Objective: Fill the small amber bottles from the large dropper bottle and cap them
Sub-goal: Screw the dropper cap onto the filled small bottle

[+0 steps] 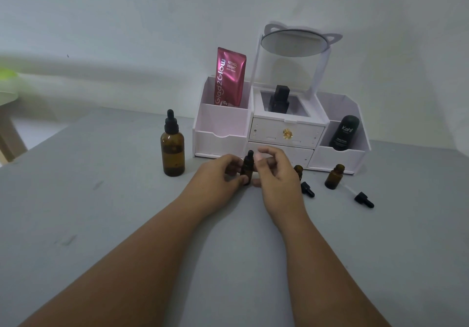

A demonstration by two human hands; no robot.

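A large amber dropper bottle (pixel 172 149) with a black dropper cap stands upright on the grey table, left of my hands. My left hand (pixel 220 172) grips a small amber bottle (pixel 247 168) that stands on the table with its black dropper cap on. Just right of that cap, my right hand (pixel 275 172) hovers with fingers apart and empty. A second small amber bottle (pixel 299 170) peeks out behind my right hand, uncapped. A third small bottle (pixel 335 176) stands open further right. Two loose black dropper caps (pixel 307 189) (pixel 364 199) lie on the table.
A white cosmetic organiser (pixel 223 134) with drawers and a cat-ear mirror (pixel 295 42) stands at the back. It holds a pink sachet (pixel 229 78), a black bottle (pixel 279 99) and a dark Kahf bottle (pixel 344 134). A stool with a green item (pixel 7 93) sits far left.
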